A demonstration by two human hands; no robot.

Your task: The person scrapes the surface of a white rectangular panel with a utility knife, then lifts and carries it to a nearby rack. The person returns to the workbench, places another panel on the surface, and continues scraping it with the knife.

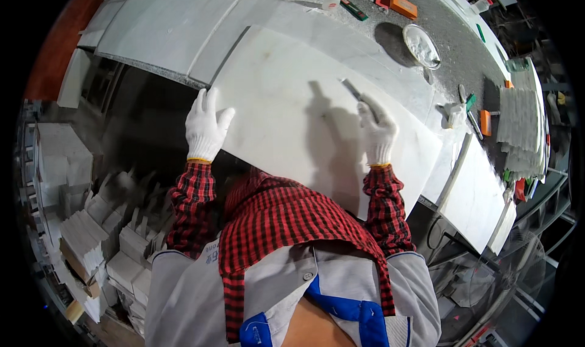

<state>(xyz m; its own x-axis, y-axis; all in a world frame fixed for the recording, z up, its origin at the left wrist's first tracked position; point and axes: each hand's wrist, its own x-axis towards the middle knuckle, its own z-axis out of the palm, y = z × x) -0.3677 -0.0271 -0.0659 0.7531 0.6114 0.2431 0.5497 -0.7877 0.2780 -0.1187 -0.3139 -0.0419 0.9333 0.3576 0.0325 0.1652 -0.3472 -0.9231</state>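
The right hand [379, 127], in a white knit glove, has its fingers curled round a slim metal tool [351, 89], pinching it so that its tip points away from the person. The tool is over the right half of a large white slab [274, 97], which lies tilted across the bench directly in front of the person. The left hand [207, 127], gloved too, is loosely spread — fingers near one another, thumb standing apart — at the slab's left edge; whether it presses on the slab I cannot tell.

Beyond the slab, paler panels [161, 27] run along the far side. On the grey bench top [454, 57] sits a round metal bowl [437, 61] with something white in it, powder or paste, too blurred to say which. Left of the bowl are an orange box [403, 6], its contents hidden, a green cutter [353, 8] and a small white bottle [333, 0]. To the right, another orange piece [485, 123] lies near a stack of thin white pieces [521, 121].

Lower left, below bench level, a brown carton [72, 263] stands against upright white tiles [83, 239] — more pale blocks [131, 262] crowd beside it.
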